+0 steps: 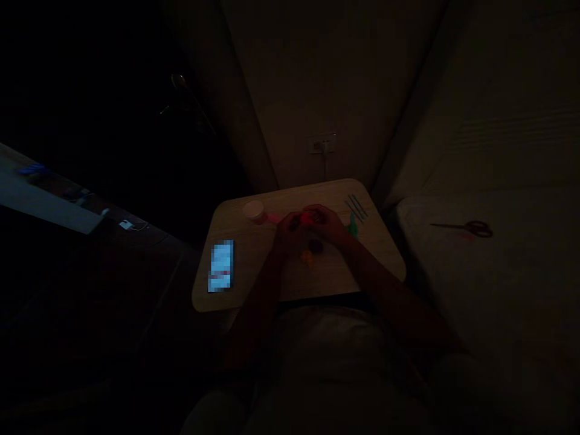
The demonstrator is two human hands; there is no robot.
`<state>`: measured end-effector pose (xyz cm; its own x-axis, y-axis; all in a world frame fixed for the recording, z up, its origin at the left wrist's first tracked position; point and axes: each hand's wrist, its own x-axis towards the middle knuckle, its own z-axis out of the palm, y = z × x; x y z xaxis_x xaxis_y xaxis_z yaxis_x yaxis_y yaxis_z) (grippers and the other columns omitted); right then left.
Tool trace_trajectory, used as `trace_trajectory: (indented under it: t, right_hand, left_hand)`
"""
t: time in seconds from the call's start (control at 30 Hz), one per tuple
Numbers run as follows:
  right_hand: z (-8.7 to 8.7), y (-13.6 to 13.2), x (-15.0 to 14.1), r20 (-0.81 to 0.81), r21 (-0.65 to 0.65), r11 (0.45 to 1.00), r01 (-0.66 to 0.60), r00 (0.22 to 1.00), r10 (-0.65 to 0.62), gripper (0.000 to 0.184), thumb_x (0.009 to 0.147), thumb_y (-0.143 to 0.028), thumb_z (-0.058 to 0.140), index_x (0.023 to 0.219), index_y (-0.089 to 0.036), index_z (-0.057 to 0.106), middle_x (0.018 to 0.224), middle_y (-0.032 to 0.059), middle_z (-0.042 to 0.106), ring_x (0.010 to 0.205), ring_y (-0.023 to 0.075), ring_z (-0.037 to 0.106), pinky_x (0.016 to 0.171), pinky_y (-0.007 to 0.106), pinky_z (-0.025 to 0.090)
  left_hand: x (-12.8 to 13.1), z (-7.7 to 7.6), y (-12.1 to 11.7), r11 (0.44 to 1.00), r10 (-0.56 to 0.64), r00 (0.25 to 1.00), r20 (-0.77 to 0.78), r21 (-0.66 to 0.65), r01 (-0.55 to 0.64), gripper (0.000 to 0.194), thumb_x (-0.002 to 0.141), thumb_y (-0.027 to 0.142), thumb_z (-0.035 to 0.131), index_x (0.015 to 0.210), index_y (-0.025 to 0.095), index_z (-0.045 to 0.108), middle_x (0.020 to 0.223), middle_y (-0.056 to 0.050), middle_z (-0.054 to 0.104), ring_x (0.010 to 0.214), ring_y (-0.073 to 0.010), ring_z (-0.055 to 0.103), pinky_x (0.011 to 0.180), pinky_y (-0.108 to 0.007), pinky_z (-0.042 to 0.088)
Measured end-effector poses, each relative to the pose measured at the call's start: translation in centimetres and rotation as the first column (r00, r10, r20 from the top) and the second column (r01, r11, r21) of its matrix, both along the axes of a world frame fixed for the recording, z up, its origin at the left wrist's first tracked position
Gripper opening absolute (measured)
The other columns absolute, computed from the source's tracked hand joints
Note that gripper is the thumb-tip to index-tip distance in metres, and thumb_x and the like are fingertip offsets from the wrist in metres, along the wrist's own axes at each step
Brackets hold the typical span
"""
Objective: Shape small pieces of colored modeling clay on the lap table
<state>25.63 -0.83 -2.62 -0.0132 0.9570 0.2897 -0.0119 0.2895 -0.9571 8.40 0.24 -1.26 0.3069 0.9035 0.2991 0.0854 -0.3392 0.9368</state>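
The scene is very dark. My left hand (pixel 288 229) and my right hand (pixel 327 223) meet over a small wooden table (pixel 272 284), fingers curled together around a small reddish-pink piece (pixel 308 217). Just below the hands lie a dark red lump (pixel 316 246) and an orange lump (pixel 307 257) on the tabletop. A pale round lidded cup (pixel 253 209) stands left of the hands with a pink strip (pixel 273 218) beside it. What the piece in my fingers is cannot be made out.
A lit phone (pixel 221 266) lies on the table's left part. Thin sticks (pixel 356 206) and a green item (pixel 353 228) lie at the right. Scissors (pixel 471 228) rest on the bed to the right. A wall socket (pixel 322 144) with a cable sits behind.
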Motion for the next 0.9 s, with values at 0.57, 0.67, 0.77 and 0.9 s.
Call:
trace_trajectory:
  t: [0.57, 0.67, 0.77, 0.9]
  right_hand:
    - [-0.2, -0.2, 0.3, 0.102, -0.009, 0.995, 0.099, 0.99, -0.098, 0.029, 0.07, -0.047, 0.081, 0.075, -0.02, 0.074, 0.08, 0.005, 0.073, 0.075, 0.0204, 0.067, 0.07, 0.032, 0.052]
    - [-0.1, -0.2, 0.1, 0.055, -0.041, 0.997, 0.071, 0.996, -0.069, 0.032, 0.067, -0.048, 0.083, 0.08, -0.02, 0.075, 0.082, 0.005, 0.075, 0.077, 0.0211, 0.068, 0.071, 0.032, 0.054]
    - [0.3, -0.5, -0.1, 0.016, -0.021, 0.999, 0.028, 1.0, -0.027, 0.041, 0.066, -0.05, 0.085, 0.096, -0.022, 0.077, 0.094, 0.0055, 0.077, 0.085, 0.0221, 0.069, 0.077, 0.034, 0.055]
    - [0.6, -0.7, -0.1, 0.007, 0.015, 1.0, -0.015, 1.0, 0.015, 0.039, 0.073, -0.052, 0.081, 0.102, -0.025, 0.08, 0.103, 0.0063, 0.077, 0.091, 0.0223, 0.069, 0.083, 0.035, 0.055]
  left_hand:
    - [-0.7, 0.1, 0.4, 0.991, 0.127, 0.987, -0.103, 0.048, -0.122, 0.023, 0.083, 0.038, 0.071, 0.074, 0.018, 0.068, 0.071, 0.0, 0.067, 0.068, -0.0151, 0.059, 0.066, -0.027, 0.048]
    - [-0.5, 0.2, 0.3, 0.99, 0.134, 0.987, -0.091, 0.05, -0.13, 0.025, 0.084, 0.041, 0.07, 0.074, 0.018, 0.068, 0.072, -0.001, 0.069, 0.069, -0.0159, 0.061, 0.067, -0.028, 0.05]
    - [-0.4, 0.2, 0.3, 0.99, 0.133, 0.989, -0.069, 0.05, -0.129, 0.026, 0.084, 0.043, 0.071, 0.079, 0.017, 0.07, 0.079, -0.003, 0.072, 0.074, -0.0172, 0.065, 0.072, -0.03, 0.052]
    - [-0.2, 0.1, 0.2, 0.993, 0.109, 0.992, -0.071, 0.057, -0.105, 0.029, 0.082, 0.046, 0.074, 0.082, 0.017, 0.072, 0.083, -0.004, 0.075, 0.078, -0.0183, 0.067, 0.076, -0.031, 0.054]
